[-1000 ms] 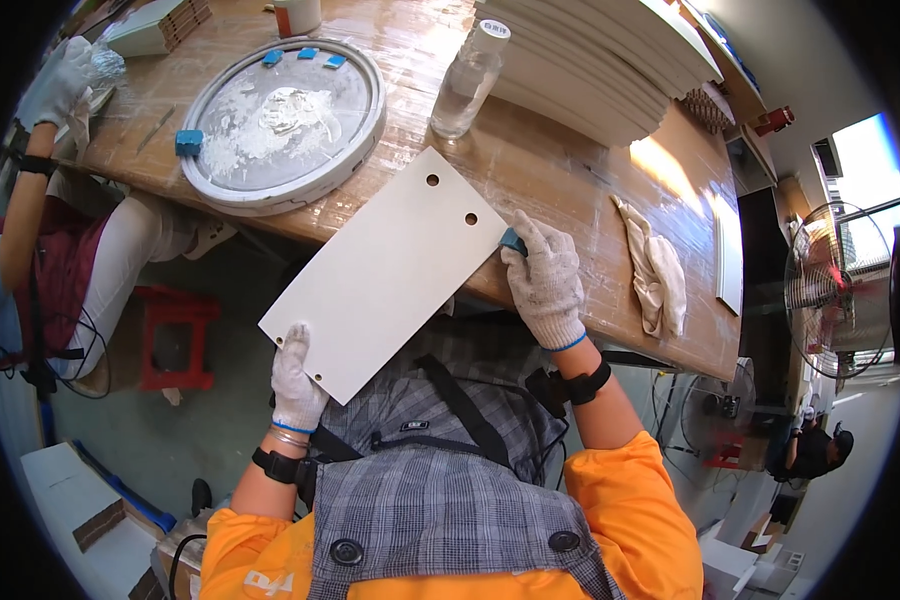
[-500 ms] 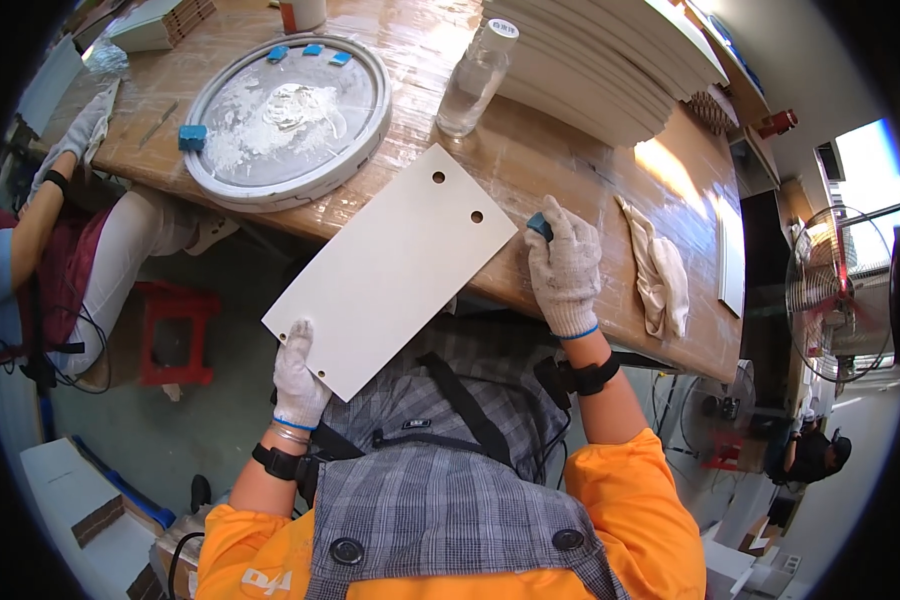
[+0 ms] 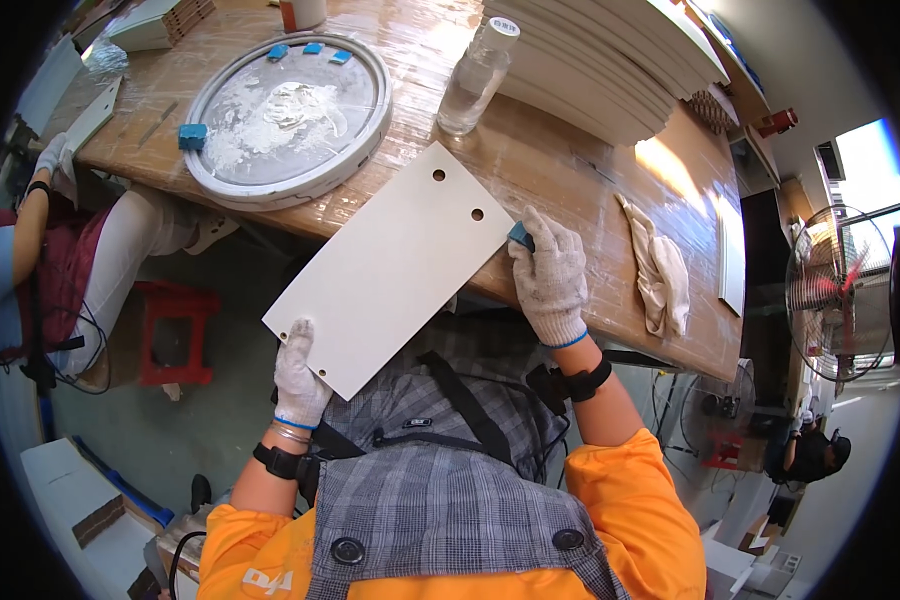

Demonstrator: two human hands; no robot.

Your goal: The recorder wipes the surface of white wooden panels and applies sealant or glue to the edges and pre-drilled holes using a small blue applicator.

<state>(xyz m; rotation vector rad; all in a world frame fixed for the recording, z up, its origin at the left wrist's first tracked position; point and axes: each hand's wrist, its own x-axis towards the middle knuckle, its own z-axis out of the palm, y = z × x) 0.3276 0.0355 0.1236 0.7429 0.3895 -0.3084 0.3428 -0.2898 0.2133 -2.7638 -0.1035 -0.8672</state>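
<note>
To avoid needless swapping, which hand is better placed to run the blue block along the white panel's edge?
Probably the right hand: its grip has the blue block by the right-hand corner of the white panel; the left hand holds the panel's lower end.

"From my station, what's my wearer got on?"

"I see an orange shirt (image 3: 238, 552), white print (image 3: 260, 578) on it, and a grey plaid apron (image 3: 450, 515) with dark round buttons (image 3: 346, 551)."

"Beyond the sleeves (image 3: 625, 485)?"

"I make out black bands (image 3: 591, 380), silver bangles (image 3: 291, 434) on the left, and whitish knit gloves (image 3: 552, 278), blue-edged."
</note>
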